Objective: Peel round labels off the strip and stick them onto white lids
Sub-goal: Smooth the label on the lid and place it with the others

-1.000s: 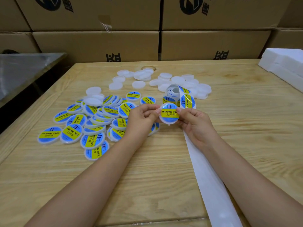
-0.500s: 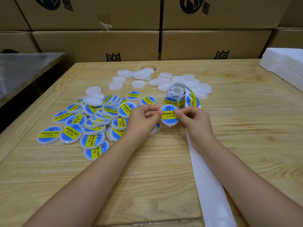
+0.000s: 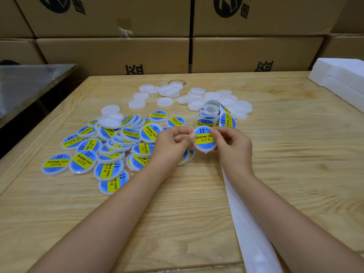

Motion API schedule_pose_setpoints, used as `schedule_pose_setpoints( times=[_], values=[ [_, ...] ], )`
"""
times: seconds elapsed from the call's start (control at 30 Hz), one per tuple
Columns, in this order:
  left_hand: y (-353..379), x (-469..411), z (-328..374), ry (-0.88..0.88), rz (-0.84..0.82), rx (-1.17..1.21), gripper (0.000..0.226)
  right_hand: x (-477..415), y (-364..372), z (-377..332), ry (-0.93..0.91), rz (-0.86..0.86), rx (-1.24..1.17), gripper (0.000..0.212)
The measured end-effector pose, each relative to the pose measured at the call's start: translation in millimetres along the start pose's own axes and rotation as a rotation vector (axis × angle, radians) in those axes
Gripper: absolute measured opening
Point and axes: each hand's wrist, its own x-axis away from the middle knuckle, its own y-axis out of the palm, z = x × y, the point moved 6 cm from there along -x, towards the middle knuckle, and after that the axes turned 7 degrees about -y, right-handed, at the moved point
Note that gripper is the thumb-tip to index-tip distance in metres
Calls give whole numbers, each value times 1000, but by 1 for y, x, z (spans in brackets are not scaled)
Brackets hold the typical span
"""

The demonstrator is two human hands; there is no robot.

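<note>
The step in hand looks like the sticking itself: a lid point(image 3: 205, 149) is held up over the middle of the table point(image 3: 295, 158), its blue and yellow label point(image 3: 202, 140) already on its face and seemingly being pressed flat.

The left hand point(image 3: 173, 142) has its fingers curled and pinches the lid's left rim, fingertips touching the label's edge. The right hand point(image 3: 232, 146) pinches the right side, thumb laid on the label's upper right part, the other fingers hidden behind the lid.

The next move, as I judge it, calls for a thumb rubbed across the label to seat its edges. Then the lid goes to the pile point(image 3: 106, 150) of labelled ones toward the left edge, and a bare lid point(image 3: 165, 101) comes from the scatter near the far edge.

The roll point(image 3: 209, 113) stands just beyond the hands, a fresh label showing on it. Its spent backing point(image 3: 246, 223) trails under the right forearm to the near edge.
</note>
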Motion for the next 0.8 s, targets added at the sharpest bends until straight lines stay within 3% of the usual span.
schedule_pose_setpoints(
  times=[0.17,0.37,0.6,0.73,0.8],
  values=[
    [10,7,3,43,-26,-19,16,0,-1,6,49,61,60,30],
    [1,6,4,75,36,56,14,3,11,3,35,-86,83,33],
    [-16,-1,0,1,97,173,13,9,18,-19,-220,-227,137,25],
    [-20,-3,8,98,162,-5,20,12,17,-25,-286,-244,185,11],
    [-23,-1,19,235,272,-190,24,16,21,-27,-326,-299,232,21]
  ],
)
